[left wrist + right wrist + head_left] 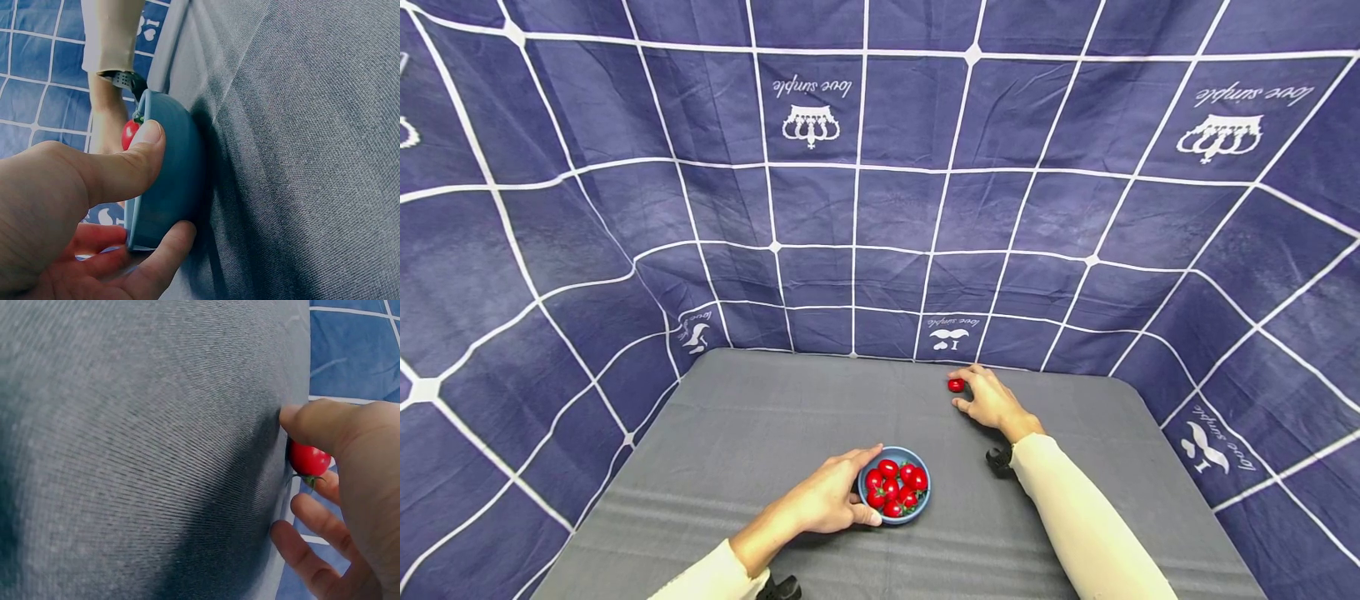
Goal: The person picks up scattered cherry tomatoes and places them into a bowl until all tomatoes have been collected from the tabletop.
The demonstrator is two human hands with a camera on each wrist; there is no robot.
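My left hand (831, 492) holds a small blue bowl (928, 493) at its left side. In the left wrist view the thumb (147, 147) lies over the bowl's rim, with the fingers below against the outer wall (172, 181). Several red cherry tomatoes (891, 489), some with green stems, fill the bowl. Farther back on the right, my right hand (990, 398) reaches around a single cherry tomato (955, 385) on the table. Its thumb and fingers are spread apart around that tomato (309, 459), whose green stem shows in the right wrist view.
A grey cloth covers the table (790, 417). Behind it and along both sides hangs a dark blue curtain (895, 208) with white grid lines. The lone tomato lies near the table's back edge. A black strap (998, 460) sits at the right wrist.
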